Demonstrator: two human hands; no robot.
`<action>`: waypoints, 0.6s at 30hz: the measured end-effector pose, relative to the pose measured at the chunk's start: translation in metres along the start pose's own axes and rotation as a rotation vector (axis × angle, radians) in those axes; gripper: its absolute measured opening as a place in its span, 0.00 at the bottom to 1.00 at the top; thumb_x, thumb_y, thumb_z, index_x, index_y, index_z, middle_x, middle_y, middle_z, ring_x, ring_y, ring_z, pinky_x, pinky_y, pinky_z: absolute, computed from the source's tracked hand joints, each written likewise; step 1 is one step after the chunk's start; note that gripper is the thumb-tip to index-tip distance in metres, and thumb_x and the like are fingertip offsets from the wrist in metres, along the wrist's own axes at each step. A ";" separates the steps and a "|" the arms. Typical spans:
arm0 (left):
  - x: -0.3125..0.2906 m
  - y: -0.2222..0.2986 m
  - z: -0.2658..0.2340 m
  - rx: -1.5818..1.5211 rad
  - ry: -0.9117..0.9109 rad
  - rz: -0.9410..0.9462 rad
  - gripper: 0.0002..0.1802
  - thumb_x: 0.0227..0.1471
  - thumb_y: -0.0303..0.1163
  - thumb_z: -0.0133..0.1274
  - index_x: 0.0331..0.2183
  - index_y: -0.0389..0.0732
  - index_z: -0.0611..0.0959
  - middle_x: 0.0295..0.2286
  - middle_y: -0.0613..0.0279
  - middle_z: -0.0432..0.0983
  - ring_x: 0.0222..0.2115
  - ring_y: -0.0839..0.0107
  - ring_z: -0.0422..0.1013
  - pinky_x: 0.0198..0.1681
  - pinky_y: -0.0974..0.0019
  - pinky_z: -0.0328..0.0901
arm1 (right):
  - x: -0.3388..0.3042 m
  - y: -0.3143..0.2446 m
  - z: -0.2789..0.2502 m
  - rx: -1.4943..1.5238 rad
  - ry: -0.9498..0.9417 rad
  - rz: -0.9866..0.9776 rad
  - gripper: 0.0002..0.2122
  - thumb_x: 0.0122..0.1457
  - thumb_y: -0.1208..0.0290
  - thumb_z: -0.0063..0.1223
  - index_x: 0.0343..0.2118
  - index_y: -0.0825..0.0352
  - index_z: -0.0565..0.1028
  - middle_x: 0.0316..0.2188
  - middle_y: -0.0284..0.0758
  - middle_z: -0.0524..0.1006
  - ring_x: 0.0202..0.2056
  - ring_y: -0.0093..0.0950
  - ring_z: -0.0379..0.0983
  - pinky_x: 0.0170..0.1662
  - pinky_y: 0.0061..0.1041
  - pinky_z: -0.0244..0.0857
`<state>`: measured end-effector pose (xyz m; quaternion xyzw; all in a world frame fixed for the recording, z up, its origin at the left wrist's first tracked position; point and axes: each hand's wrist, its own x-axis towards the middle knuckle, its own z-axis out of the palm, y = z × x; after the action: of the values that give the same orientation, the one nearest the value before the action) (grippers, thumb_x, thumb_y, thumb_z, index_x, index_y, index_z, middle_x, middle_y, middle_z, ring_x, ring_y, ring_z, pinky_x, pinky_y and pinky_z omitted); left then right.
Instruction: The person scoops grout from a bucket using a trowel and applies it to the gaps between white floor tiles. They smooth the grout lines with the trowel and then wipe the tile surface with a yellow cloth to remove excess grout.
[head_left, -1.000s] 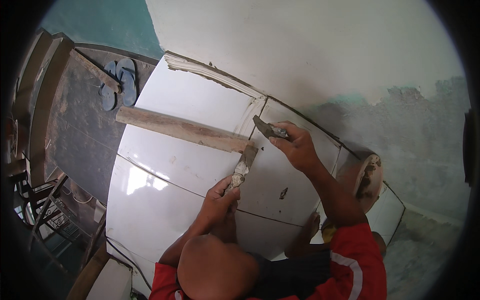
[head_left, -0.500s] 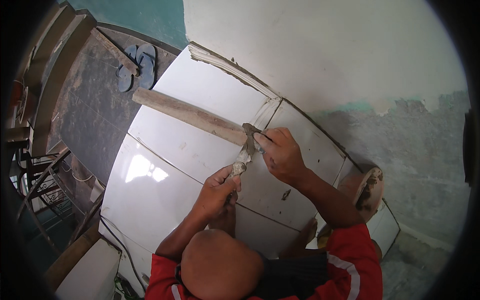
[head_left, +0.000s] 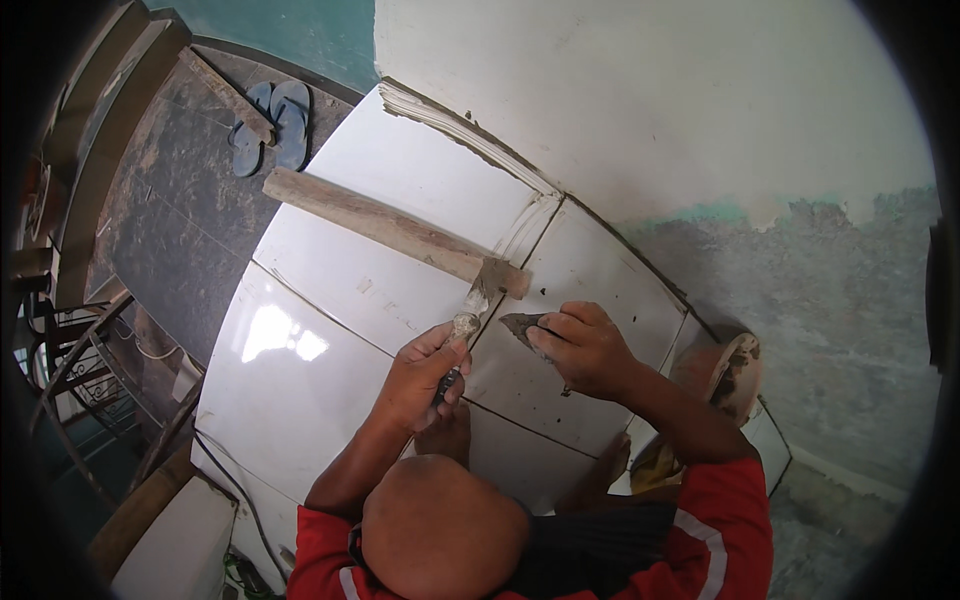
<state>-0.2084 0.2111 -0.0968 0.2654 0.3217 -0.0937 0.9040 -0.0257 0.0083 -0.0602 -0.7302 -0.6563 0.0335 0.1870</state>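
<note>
My left hand (head_left: 422, 372) is closed around the dark handle of a putty knife (head_left: 467, 324). Its neck and blade are crusted with pale grey paste, and the blade points away from me, over the near end of a wooden batten (head_left: 370, 226). Whether blade and wood touch, I cannot tell. To the right, my right hand (head_left: 592, 350) pinches a thin, dark grey, roughly triangular piece (head_left: 522, 326), smeared with paste. Its exact kind is unclear, and its rear part is hidden by the fingers. A gap separates it from the putty knife.
Glossy white tiles (head_left: 330, 290) with dark joints lie below my hands, with crumbs on them. A paste-smeared pinkish bucket (head_left: 735, 378) stands at right by the wall (head_left: 800, 290). Blue flip-flops (head_left: 291, 125) lie far left; a black cable (head_left: 250, 500) runs at lower left.
My right hand has drawn back from the putty knife's blade, down and to the right, with the dark triangular piece in it. My left hand has shifted slightly left and down.
</note>
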 end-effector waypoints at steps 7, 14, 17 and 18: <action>-0.009 0.006 0.011 0.400 0.051 0.068 0.25 0.62 0.31 0.56 0.59 0.38 0.75 0.29 0.73 0.74 0.18 0.86 0.64 0.19 0.77 0.60 | 0.046 0.019 -0.032 0.467 0.047 0.435 0.14 0.56 0.83 0.59 0.46 0.69 0.77 0.40 0.41 0.77 0.41 0.37 0.75 0.45 0.34 0.71; -0.007 0.013 0.004 0.496 0.098 0.077 0.26 0.63 0.30 0.55 0.61 0.38 0.74 0.40 0.68 0.78 0.35 0.84 0.69 0.38 0.76 0.67 | 0.050 0.021 -0.032 0.641 -0.258 0.414 0.13 0.57 0.78 0.60 0.45 0.69 0.78 0.39 0.40 0.79 0.42 0.36 0.75 0.45 0.32 0.70; 0.002 0.004 -0.019 0.504 0.160 0.141 0.26 0.63 0.31 0.55 0.61 0.38 0.73 0.40 0.67 0.79 0.35 0.84 0.69 0.38 0.76 0.67 | 0.064 0.037 -0.036 0.813 -0.314 0.589 0.13 0.57 0.77 0.60 0.46 0.67 0.78 0.38 0.38 0.79 0.38 0.31 0.75 0.43 0.29 0.69; 0.008 -0.003 -0.028 0.501 0.162 0.189 0.26 0.63 0.31 0.55 0.61 0.38 0.73 0.40 0.68 0.79 0.34 0.85 0.69 0.37 0.77 0.67 | 0.067 0.048 -0.034 0.852 -0.291 0.683 0.13 0.57 0.77 0.60 0.47 0.67 0.78 0.37 0.38 0.79 0.37 0.30 0.75 0.43 0.28 0.69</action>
<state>-0.2182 0.2231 -0.1211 0.5163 0.3333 -0.0640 0.7863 0.0386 0.0625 -0.0309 -0.7489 -0.3300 0.4546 0.3514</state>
